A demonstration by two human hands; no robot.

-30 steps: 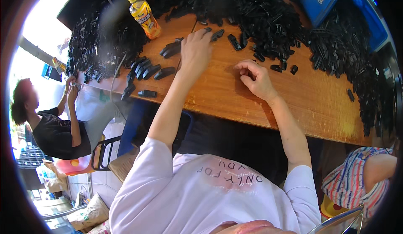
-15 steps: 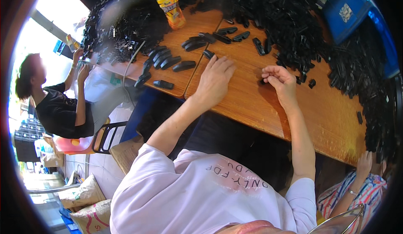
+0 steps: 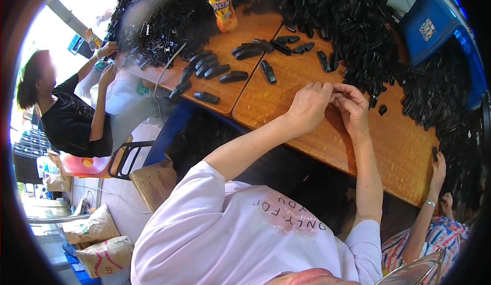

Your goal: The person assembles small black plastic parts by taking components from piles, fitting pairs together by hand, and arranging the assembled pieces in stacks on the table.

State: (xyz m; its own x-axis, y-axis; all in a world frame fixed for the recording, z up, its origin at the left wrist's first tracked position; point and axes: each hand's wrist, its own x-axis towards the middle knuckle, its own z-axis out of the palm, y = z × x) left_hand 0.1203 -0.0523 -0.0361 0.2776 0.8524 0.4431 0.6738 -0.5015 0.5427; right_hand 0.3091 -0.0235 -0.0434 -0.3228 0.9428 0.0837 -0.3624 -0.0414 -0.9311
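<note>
My left hand (image 3: 310,108) and my right hand (image 3: 354,112) meet at their fingertips over the wooden table (image 3: 396,147). Both are closed in a pinch. Whatever lies between the fingers is too small and covered to make out. Left of my left hand, a single black curved plastic piece (image 3: 267,72) lies by the seam of the tabletop. Farther left are several similar black pieces (image 3: 214,71), some side by side in a row. A few more black pieces (image 3: 304,47) rest beyond my hands, near a large heap of black plastic parts (image 3: 353,34).
A drink bottle with a yellow cap (image 3: 222,6) stands at the back. Blue bins (image 3: 429,26) are at the far right. One person (image 3: 66,113) works at the left, and another person's hand (image 3: 438,175) reaches to the table's right end. A cable (image 3: 166,72) crosses the left edge.
My left hand has let go of a black piece by the seam and moved right to meet my right hand. At the right end, the other person's hand has moved farther in.
</note>
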